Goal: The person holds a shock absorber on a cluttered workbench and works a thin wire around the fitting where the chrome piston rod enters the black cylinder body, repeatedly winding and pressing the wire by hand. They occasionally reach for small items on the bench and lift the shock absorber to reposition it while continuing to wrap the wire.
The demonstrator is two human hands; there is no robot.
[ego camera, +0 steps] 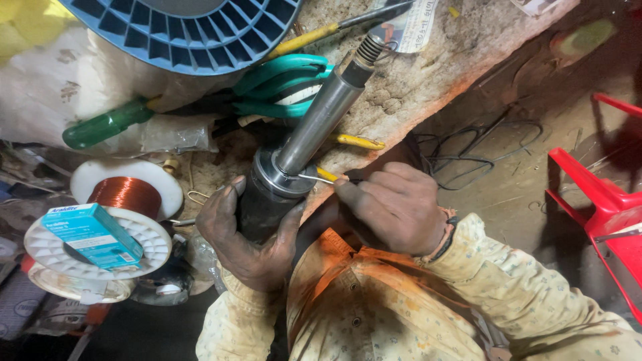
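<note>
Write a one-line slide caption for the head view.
Left hand grips a dark cylindrical shaft assembly while the right hand presses a yellow-handled tool against its collar.

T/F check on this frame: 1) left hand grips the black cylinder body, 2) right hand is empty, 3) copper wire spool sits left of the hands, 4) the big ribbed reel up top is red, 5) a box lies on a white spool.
1) True. The left hand wraps the black cylinder body below its steel shaft.
2) False. The right hand holds a yellow-handled tool against the collar.
3) True. The copper wire spool sits left.
4) False. The ribbed reel is blue.
5) True. A teal box lies on the white spool.
</note>
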